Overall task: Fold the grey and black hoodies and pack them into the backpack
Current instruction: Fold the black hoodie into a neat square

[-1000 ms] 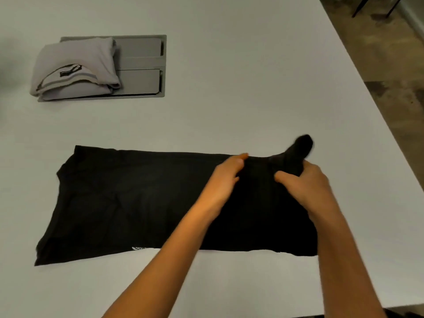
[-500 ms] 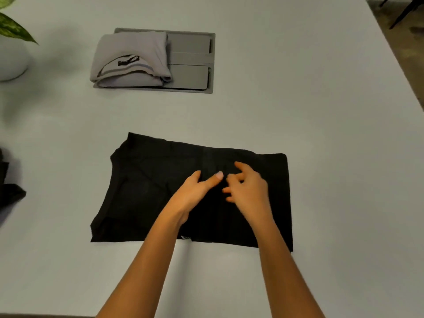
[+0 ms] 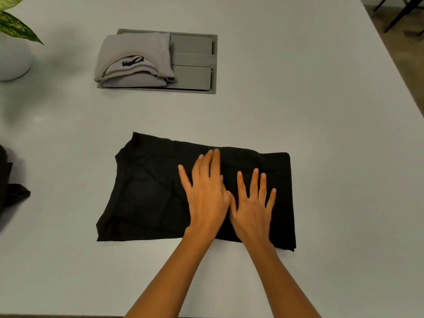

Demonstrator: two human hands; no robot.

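Black hoodie [image 3: 146, 191], folded near the table's [image 3: 286, 99] front edge, lies under both hands, left hand [image 3: 206, 191] and right hand [image 3: 252, 207] pressing flat with straight fingers.

It looks like an office or meeting room. A broad white table [image 3: 298, 111] fills the frame, and a grey metal hatch [image 3: 192, 63] with two flaps, the kind used for cables, sits flush in its top at upper centre. A leafy plant [image 3: 16, 28] in a round white pot [image 3: 11, 60] stands at upper left; at upper right are a brownish floor [image 3: 408, 53] and thin black furniture legs [image 3: 401, 18]
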